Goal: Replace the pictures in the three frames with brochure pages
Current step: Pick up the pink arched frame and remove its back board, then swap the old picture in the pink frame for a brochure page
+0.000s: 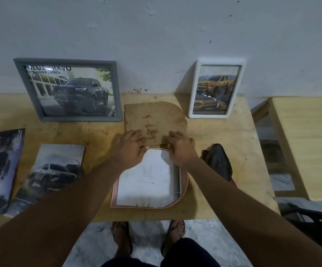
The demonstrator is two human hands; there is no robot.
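Table [223, 132], backboard [152, 118] beyond pink frame [114, 195]

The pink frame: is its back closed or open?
Open. The brown backing board lies beyond the pink frame, not covering it, and white paper shows inside.

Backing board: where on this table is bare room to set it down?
Bare wood lies right of the backing board, between the white frame and the black object. A narrower strip runs below the grey frame. Left is crowded with brochure pages.
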